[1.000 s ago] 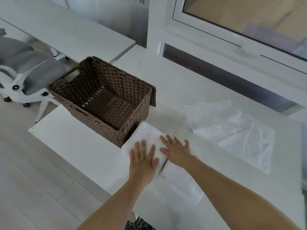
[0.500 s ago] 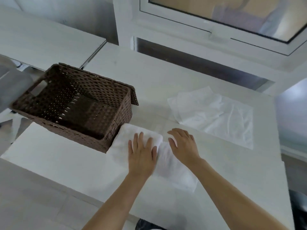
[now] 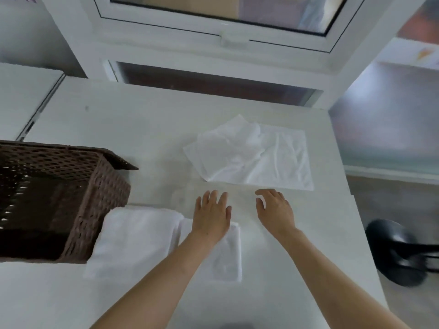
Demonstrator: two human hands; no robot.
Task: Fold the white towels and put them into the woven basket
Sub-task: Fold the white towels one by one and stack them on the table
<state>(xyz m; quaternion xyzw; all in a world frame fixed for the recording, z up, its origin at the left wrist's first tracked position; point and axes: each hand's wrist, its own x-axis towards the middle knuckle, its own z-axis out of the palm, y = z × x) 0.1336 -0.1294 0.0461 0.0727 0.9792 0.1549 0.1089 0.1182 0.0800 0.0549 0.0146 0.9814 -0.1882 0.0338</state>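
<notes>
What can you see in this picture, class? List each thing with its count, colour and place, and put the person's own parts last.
folded towel: one, white, near table edge, against the basket's right side.
unfolded towels: a rumpled white pile, count unclear, far right of the table.
woven basket: one, brown, left on the table, nothing seen inside.
table: one, white, under everything.
window frame: one, white, behind the table.
chair base: one, black, floor at right.
left hand: open, flat, over the folded towel's far edge.
right hand: open, fingers loosely bent, over bare table.
</notes>
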